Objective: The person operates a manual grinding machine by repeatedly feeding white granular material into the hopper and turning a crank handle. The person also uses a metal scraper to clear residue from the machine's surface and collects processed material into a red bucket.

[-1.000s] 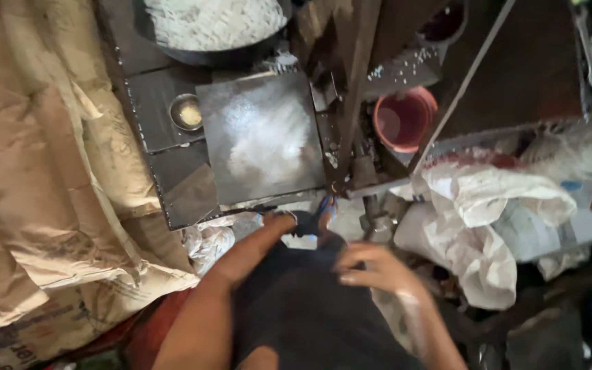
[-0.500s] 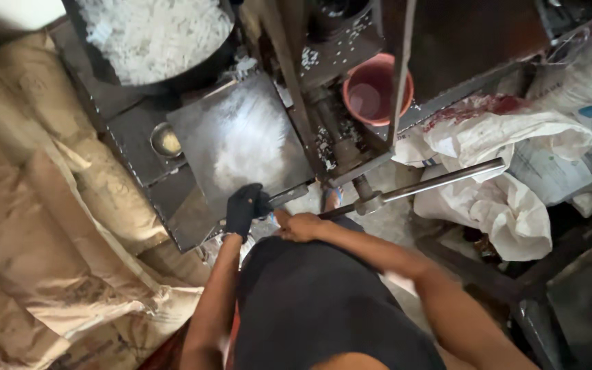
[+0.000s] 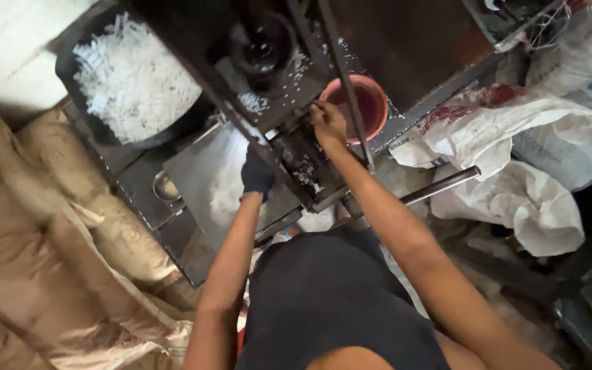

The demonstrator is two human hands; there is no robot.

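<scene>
your gloved left hand (image 3: 257, 173) rests curled on the dark machine frame (image 3: 296, 161), grip unclear; right hand (image 3: 328, 122) fingers hidden by the red bucket (image 3: 364, 103), can't tell.

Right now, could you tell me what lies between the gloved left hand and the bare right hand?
In the head view, a dark metal machine frame, speckled with white bits, runs between the left hand and the right hand. Both hands rest against it.

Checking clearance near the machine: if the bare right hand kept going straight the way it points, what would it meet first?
Probably the pink bucket, just beyond the right hand, which rests on the dark machine frame; depth is unclear.
</scene>
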